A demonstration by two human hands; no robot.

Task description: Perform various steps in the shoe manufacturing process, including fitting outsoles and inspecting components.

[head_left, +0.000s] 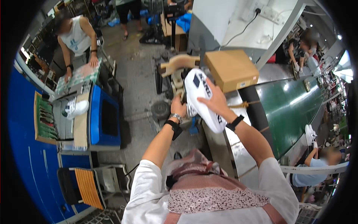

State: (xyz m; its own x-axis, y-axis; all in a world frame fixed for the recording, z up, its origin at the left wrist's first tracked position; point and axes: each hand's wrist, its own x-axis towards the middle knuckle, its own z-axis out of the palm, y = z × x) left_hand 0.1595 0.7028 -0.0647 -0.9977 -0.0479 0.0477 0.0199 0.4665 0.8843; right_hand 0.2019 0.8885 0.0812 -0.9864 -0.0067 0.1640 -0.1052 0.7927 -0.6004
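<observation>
A white sneaker (204, 95) with dark markings and a dark patch is held up in front of me, tilted, one end pointing away. My right hand (214, 100) wraps over its right side, with the thumb lying across it. On the left side my left hand (179, 107) is closed at the sneaker's edge, near its laces; the fingertips are partly hidden. Just beyond the sneaker stands a machine with a curved tan guard (180, 63). A brown cardboard box (231, 69) is close to my right hand, on the far side.
A green conveyor belt (289, 115) runs along my right, and a co-worker there holds a white shoe (310, 135). Left stands a blue machine (105, 115) with a white sneaker (77, 108) on top. A slatted chair (88, 186) is at lower left. Another person works at the far left.
</observation>
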